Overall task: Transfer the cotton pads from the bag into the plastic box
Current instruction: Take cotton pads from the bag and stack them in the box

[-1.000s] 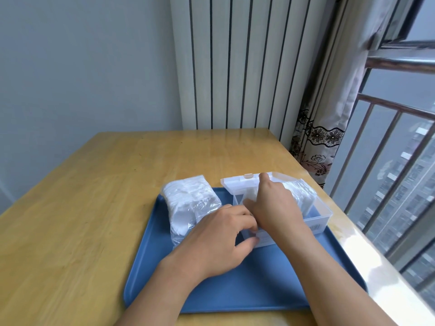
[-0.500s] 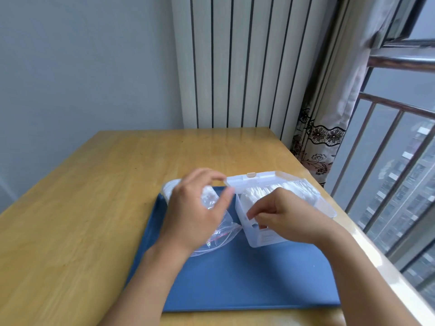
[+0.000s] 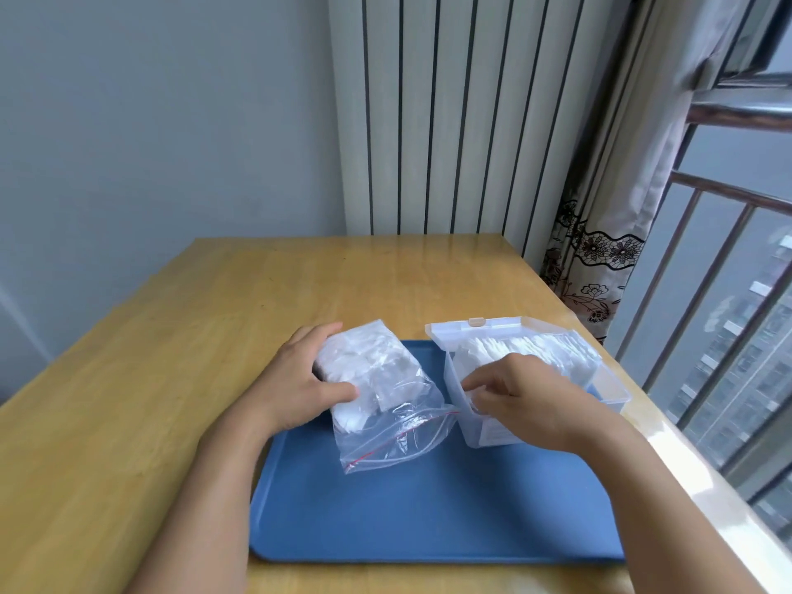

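Here the blue tray (image 3: 428, 520) carries everything. The left hand (image 3: 300, 388) grips the side of the clear bag (image 3: 385, 396), whose long axis runs near to far, red-zip mouth toward the person. The right hand (image 3: 527, 405) has its fingers curled at the plastic box (image 3: 608, 392), seemingly tucking in cotton pads (image 3: 527, 349), though a pinch is unclear. A refill step; next, reach into the bag's mouth for more

Shown are one blue tray (image 3: 428, 516), one zip bag (image 3: 385, 396), one plastic box (image 3: 608, 390), one table (image 3: 171, 336) and two hands: left hand (image 3: 300, 379), right hand (image 3: 527, 400).
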{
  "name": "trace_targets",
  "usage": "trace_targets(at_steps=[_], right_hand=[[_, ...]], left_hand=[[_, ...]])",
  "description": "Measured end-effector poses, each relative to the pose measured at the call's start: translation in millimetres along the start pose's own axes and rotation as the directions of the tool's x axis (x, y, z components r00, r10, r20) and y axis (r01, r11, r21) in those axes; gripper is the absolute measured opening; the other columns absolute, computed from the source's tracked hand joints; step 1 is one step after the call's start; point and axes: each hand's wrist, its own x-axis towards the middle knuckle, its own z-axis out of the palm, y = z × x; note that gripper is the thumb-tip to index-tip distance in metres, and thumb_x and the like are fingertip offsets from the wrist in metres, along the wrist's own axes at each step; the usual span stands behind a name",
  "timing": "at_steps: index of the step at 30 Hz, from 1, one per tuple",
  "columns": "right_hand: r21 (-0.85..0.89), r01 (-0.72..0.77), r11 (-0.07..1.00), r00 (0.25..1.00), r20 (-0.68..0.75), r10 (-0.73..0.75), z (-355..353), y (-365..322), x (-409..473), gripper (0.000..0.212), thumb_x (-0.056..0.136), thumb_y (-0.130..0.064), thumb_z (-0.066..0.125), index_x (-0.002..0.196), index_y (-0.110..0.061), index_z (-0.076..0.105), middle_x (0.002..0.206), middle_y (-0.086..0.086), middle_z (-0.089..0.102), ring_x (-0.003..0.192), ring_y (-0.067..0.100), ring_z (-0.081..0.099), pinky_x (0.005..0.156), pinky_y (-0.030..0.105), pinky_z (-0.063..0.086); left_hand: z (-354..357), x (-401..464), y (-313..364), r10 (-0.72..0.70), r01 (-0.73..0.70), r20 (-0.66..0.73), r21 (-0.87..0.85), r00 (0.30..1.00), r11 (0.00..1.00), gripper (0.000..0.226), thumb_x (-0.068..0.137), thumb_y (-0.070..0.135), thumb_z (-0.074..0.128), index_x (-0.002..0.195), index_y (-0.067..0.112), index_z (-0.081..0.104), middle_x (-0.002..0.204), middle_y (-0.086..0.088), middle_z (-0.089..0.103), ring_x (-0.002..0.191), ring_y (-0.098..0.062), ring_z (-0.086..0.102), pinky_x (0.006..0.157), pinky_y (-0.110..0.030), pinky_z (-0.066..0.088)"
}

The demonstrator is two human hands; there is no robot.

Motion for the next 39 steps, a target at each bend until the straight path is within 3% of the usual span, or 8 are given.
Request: trace_targets(at_steps=[4, 7, 10, 18, 27, 31, 35, 39], right_hand=[[0.169, 0.195, 0.966, 0.927, -0.354, -0.125, -10.4, -16.3, -15.8, 0.024, 0.085, -0.006, 0.062, 0.087, -0.021, 0.081, 0.067, -0.009, 0.074, 0.064, 0.006, 0.069, 0.063, 0.018, 0.052], [0.405, 0.283, 0.869, 0.958, -0.083, -0.273, -7.7, -36.5, -31.7, 0.029, 0.077, -0.009, 0.056, 0.084, -0.02, 0.083, 0.08, -0.006, 0.08, 0.081, 0.011, 0.076, 0.077, 0.025, 0.06], [0.152, 0.315, 0.937, 0.927, 0.16, -0.338, 23.2, -41.3, -27.2, 0.037, 0.081, -0.016, 0.047, 0.101, -0.023, 0.077, 0.095, -0.001, 0.079, 0.094, 0.02, 0.073, 0.086, 0.04, 0.058], [-0.138, 0.317, 0.938, 0.929, -0.156, -0.336, 55.0, -42.0, -7.2, 0.058, 0.097, 0.001, 0.039, 0.144, -0.034, 0.042, 0.084, -0.006, 0.049, 0.078, 0.025, 0.05, 0.07, 0.041, 0.049], [-0.331, 0.159, 0.93, 0.902, -0.335, -0.273, 59.7, -63.4, -7.1, 0.027, 0.097, -0.025, 0.061, 0.122, -0.031, 0.052, 0.095, -0.007, 0.06, 0.073, 0.029, 0.064, 0.058, 0.039, 0.051], [-0.447, 0.117, 0.887, 0.904, -0.321, -0.281, 57.1, -62.8, -6.9, 0.03, 0.06, -0.029, 0.094, 0.076, -0.03, 0.069, 0.066, -0.007, 0.061, 0.041, 0.017, 0.055, 0.033, 0.025, 0.031], [-0.511, 0.043, 0.859, 0.934, -0.285, -0.217, 59.0, -59.6, -7.7, 0.081, 0.039, -0.025, 0.099, 0.115, -0.023, 0.07, 0.052, -0.008, 0.051, 0.032, 0.018, 0.048, 0.043, 0.021, -0.004], [-0.573, 0.056, 0.818, 0.927, -0.274, -0.256, 58.3, -62.1, -10.1, 0.09, 0.082, -0.019, 0.074, 0.155, -0.025, 0.022, 0.073, -0.007, 0.046, 0.053, 0.026, 0.047, 0.042, 0.03, 0.007]], left_hand=[[-1.9, -0.4, -5.1, -0.015, 0.015, 0.07, 0.008, 0.997, 1.0, 0.114, 0.045, 0.062, 0.076, 0.149, 0.037, 0.038, 0.142, 0.015, 0.043, 0.136, -0.015, 0.04, 0.116, -0.042, 0.036], [-4.0, 0.5, -9.2, -0.034, 0.035, 0.036, -0.023, 0.999, 0.999, 0.11, 0.046, 0.058, 0.084, 0.146, 0.034, 0.044, 0.137, 0.01, 0.054, 0.125, -0.011, 0.053, 0.11, -0.039, 0.044], [-5.1, 0.9, -7.1, -0.042, 0.037, -0.048, -0.096, 0.998, 0.995, 0.096, 0.046, 0.056, 0.081, 0.135, 0.029, 0.056, 0.122, 0.01, 0.066, 0.107, -0.007, 0.064, 0.099, -0.033, 0.052], [-4.1, -3.8, 1.4, 0.0, -0.006, -0.044, -0.139, 0.999, 0.99, 0.069, 0.049, 0.059, 0.076, 0.113, 0.034, 0.069, 0.104, 0.013, 0.074, 0.093, -0.004, 0.068, 0.085, -0.028, 0.054], [-2.9, -5.6, 6.6, 0.042, -0.034, 0.037, -0.186, 0.998, 0.982, 0.061, 0.052, 0.051, 0.08, 0.109, 0.034, 0.069, 0.106, 0.008, 0.072, 0.096, -0.011, 0.067, 0.091, -0.038, 0.057], [-1.0, -5.3, 6.8, 0.036, -0.028, 0.036, -0.196, 0.999, 0.98, 0.064, 0.051, 0.052, 0.08, 0.111, 0.034, 0.067, 0.109, 0.008, 0.072, 0.099, -0.012, 0.067, 0.092, -0.038, 0.056], [-0.5, -4.5, 7.4, 0.032, -0.026, 0.025, -0.222, 0.999, 0.975, 0.065, 0.05, 0.052, 0.081, 0.11, 0.033, 0.068, 0.105, 0.009, 0.073, 0.095, -0.01, 0.068, 0.092, -0.036, 0.057], [2.3, -4.1, 7.3, 0.036, -0.026, 0.04, -0.227, 0.999, 0.974, 0.066, 0.049, 0.05, 0.084, 0.11, 0.032, 0.068, 0.106, 0.009, 0.072, 0.096, -0.01, 0.068, 0.092, -0.036, 0.057]])
